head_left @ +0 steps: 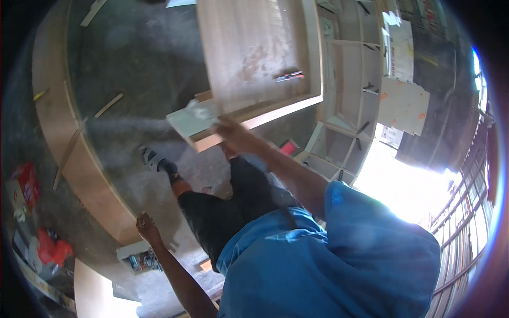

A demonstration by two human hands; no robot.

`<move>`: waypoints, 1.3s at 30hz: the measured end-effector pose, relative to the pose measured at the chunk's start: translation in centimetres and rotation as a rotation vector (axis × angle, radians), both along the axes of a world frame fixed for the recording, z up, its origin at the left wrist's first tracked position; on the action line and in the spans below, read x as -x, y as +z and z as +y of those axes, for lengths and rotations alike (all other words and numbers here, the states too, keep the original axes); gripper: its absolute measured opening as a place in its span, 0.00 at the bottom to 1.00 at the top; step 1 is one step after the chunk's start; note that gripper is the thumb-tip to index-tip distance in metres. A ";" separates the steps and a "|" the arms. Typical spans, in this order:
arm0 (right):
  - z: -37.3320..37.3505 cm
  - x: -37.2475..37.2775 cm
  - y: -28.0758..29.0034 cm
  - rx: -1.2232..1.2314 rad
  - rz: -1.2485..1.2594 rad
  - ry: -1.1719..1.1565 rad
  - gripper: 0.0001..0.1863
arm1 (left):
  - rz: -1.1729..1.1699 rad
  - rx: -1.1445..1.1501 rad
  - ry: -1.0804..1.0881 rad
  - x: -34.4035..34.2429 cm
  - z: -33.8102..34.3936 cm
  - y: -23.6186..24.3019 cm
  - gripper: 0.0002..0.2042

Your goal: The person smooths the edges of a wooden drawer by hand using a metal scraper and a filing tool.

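Floor point(143, 47): grey concrete, dusty, with thin wood strips lying loose on it at upper left.

Curved wooden panel point(63, 138): long pale arc sweeping down the left of the view, standing on the floor.

Cabinet carcass point(254, 47): pale board box, open face toward us, upper centre. A small red and black tool point(289, 76) lies on its inner panel, near the right wall.

Shelving unit point(352, 100): pale compartments to the right of the carcass, well lit from the bright opening at lower right.

We wear a blue shirt point(339, 254) and black shorts point(233, 206); one leg extends toward the carcass, shoe point(151, 157) on the floor.

Wood block point(193, 124): flat pale offcut with a whitish patch on top, held at the carcass's lower front edge and touching it. This is the piece in hand.

Right hand point(233, 135): arm stretched forward, grip closed on the near end of the wood block, fingers wrapped on its edge.

Left hand point(147, 228): hanging low at our side, holding nothing, fingers loosely curled and apart. It is near the lower end of the curved panel and just above a small open box of tools point(139, 258) on the floor.

Red bags point(50, 246) and a red packet point(26, 183) sit at far left; details too blurred to tell.
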State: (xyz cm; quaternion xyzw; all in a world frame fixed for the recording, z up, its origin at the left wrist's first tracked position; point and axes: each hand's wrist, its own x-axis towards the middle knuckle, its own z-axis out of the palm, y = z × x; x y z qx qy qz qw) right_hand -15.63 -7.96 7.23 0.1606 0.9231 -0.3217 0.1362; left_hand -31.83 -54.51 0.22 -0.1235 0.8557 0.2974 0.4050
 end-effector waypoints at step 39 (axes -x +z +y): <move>28.5 -25.3 3.1 0.068 -1.048 -0.883 0.31 | -0.159 0.243 0.160 -7.3 11.4 0.3 0.25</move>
